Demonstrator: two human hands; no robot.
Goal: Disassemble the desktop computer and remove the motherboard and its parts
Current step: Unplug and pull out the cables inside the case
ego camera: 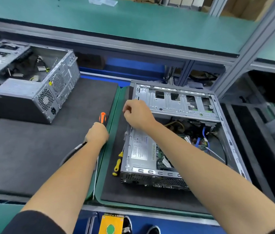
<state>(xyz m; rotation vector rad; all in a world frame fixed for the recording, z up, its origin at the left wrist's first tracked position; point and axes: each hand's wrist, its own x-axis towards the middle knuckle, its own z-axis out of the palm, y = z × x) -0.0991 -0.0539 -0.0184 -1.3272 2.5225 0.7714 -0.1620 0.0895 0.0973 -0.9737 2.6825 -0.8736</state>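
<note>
Left hand [98, 132] grips the orange-and-black-handled screwdriver [102, 117] parked aside over the dark foam mat [32, 149], likely kept ready, while right hand [137, 114], fingers curled, works the open grey metal desktop case [175, 132] at its left edge, whether it pinches anything I cannot tell, motherboard [163, 155] still inside.

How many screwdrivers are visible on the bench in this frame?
2. An orange-and-black screwdriver is gripped in the left hand. A yellow-and-black screwdriver lies on the dark mat beside the open computer case. Others may be hidden behind the arms.
</note>
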